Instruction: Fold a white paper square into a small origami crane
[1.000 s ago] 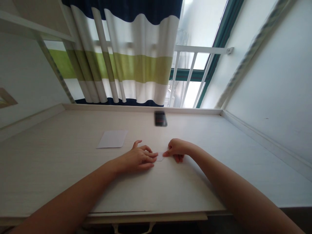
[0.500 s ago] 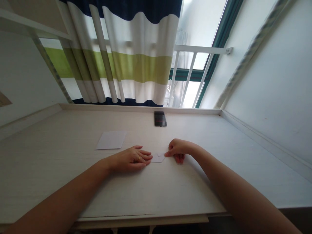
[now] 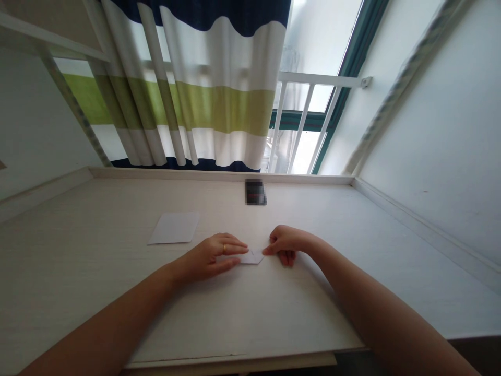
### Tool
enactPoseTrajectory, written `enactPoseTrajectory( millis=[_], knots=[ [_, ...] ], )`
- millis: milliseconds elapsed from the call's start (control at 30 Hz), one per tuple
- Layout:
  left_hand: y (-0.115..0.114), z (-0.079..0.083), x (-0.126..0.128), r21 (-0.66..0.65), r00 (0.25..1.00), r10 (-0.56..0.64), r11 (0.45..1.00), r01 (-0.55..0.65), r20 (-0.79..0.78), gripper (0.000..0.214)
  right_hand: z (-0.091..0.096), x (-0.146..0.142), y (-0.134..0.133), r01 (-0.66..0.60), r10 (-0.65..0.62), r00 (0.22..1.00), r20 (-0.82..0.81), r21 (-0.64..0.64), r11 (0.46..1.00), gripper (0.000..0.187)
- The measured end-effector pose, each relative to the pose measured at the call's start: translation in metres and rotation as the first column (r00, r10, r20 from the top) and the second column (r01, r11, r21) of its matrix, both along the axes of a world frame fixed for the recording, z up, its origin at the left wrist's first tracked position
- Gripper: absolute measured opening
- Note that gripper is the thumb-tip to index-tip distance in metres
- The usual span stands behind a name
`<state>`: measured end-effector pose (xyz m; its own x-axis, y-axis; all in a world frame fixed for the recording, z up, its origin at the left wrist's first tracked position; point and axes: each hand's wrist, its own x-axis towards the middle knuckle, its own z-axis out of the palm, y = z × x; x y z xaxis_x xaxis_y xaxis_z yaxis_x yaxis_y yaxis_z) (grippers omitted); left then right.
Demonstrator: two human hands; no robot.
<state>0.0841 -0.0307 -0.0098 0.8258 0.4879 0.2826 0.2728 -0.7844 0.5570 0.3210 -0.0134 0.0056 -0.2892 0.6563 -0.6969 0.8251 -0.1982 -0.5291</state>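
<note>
A small folded piece of white paper (image 3: 252, 256) lies on the pale wooden desk (image 3: 250, 308) between my two hands. My left hand (image 3: 213, 253), with a ring on one finger, lies flat with its fingers stretched out and their tips pressing the paper's left edge. My right hand (image 3: 285, 241) is curled, its fingers drawn in, and its fingertips pinch or press the paper's right corner.
A flat white sheet of paper (image 3: 174, 227) lies to the left, further back. A small dark card (image 3: 255, 191) stands at the desk's far edge under a striped curtain (image 3: 195, 83) and window rail (image 3: 313, 81). White walls bound the desk left and right.
My left hand has slid a little left and flattened, so more of the folded paper shows. The right hand has stayed at the paper's right corner.
</note>
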Motion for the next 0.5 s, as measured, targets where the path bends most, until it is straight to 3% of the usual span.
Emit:
enactPoseTrajectory(
  millis=[100, 200, 367, 500],
  knots=[
    [-0.0036, 0.0044, 0.0030, 0.052, 0.964, -0.149, 0.985, 0.164, -0.221, 0.035, -0.0011, 0.0009, 0.0002, -0.001, 0.001, 1.000, -0.008, 0.004, 1.000, 0.030],
    [-0.0031, 0.0057, 0.0004, -0.006, 0.933, -0.164, 0.985, 0.171, -0.321, 0.035, -0.0019, 0.0012, 0.0004, -0.003, 0.004, 1.000, -0.008, 0.009, 1.000, 0.029],
    [0.0028, 0.0031, -0.0057, -0.155, 0.950, -0.148, 0.982, 0.108, -0.274, 0.033, -0.0020, 0.0018, 0.0004, -0.014, 0.014, 1.000, -0.004, 0.011, 1.000, 0.028],
    [0.0049, 0.0024, -0.0067, -0.201, 0.969, -0.131, 0.976, 0.088, -0.212, 0.032, -0.0021, 0.0025, 0.0002, -0.025, 0.025, 1.000, -0.009, 0.024, 0.999, 0.027]
  ],
)
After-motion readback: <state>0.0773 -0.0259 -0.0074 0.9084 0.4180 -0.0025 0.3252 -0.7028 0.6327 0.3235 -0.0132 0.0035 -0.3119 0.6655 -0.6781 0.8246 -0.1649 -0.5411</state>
